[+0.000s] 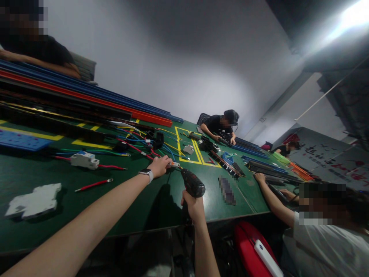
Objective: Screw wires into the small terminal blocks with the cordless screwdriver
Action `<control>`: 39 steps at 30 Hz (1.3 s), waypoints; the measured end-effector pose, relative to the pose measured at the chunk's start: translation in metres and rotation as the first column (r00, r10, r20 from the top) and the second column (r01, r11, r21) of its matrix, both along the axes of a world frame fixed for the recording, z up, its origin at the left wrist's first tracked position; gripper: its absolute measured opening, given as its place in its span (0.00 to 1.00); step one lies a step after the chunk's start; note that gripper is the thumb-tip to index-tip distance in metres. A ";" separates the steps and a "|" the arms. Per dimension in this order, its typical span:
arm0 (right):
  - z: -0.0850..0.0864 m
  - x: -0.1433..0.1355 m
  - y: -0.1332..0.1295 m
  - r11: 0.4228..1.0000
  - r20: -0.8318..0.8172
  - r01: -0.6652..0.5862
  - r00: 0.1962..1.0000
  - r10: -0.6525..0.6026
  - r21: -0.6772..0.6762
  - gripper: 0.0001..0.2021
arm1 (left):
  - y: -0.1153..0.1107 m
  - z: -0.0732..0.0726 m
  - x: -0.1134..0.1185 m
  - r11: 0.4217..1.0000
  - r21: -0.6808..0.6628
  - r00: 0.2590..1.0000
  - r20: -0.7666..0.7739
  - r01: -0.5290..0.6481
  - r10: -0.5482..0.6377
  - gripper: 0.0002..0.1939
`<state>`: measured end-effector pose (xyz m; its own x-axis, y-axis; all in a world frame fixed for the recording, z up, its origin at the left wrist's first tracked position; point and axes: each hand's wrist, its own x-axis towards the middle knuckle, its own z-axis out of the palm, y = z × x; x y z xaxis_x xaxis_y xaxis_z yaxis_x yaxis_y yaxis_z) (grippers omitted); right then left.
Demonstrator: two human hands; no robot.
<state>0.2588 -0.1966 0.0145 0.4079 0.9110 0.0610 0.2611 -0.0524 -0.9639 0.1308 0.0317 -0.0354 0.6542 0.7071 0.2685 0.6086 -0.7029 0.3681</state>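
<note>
My right hand (193, 204) is wrapped round the grip of a black cordless drill (192, 183), which points away from me. Its tip meets a small white circuit breaker (174, 164) with an orange mark. My left hand (160, 166), with a watch on the wrist, closes on that breaker and steadies it on the table; the fingers partly cover it. Red, blue and green wires (144, 152) lie just beyond the left hand. To the left, another breaker (85, 160) has red wires at its ends, and a short red cable (93, 185) with a ring terminal lies nearer.
White plastic housings (34, 201) lie at the near left of the green table (129, 219). Long blue and orange strips (86, 100) stretch along the far left. A loose breaker (188, 149) rests inside yellow tape lines. Co-workers sit across the table and at my right (325, 238).
</note>
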 end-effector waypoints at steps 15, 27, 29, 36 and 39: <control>0.003 -0.001 -0.001 1.000 0.010 0.003 1.000 -0.003 0.008 0.08 | -0.001 0.002 0.000 1.000 -0.019 1.000 -0.007 -0.003 0.003 0.15; 0.002 -0.001 -0.001 1.000 0.001 -0.003 1.000 0.003 0.016 0.06 | 0.001 -0.002 0.000 1.000 0.009 1.000 0.006 0.008 -0.008 0.14; 0.001 0.000 -0.001 1.000 -0.006 -0.012 1.000 0.012 0.016 0.06 | 0.002 -0.002 0.000 1.000 0.016 1.000 0.002 0.011 -0.011 0.14; -0.002 0.001 0.000 1.000 -0.030 -0.015 0.999 0.015 0.019 0.06 | 0.003 -0.004 0.001 1.000 0.028 1.000 0.003 0.006 -0.006 0.15; -0.003 0.002 0.000 1.000 -0.026 -0.012 1.000 0.012 0.020 0.06 | 0.003 -0.004 0.001 1.000 0.017 1.000 -0.001 0.009 -0.009 0.16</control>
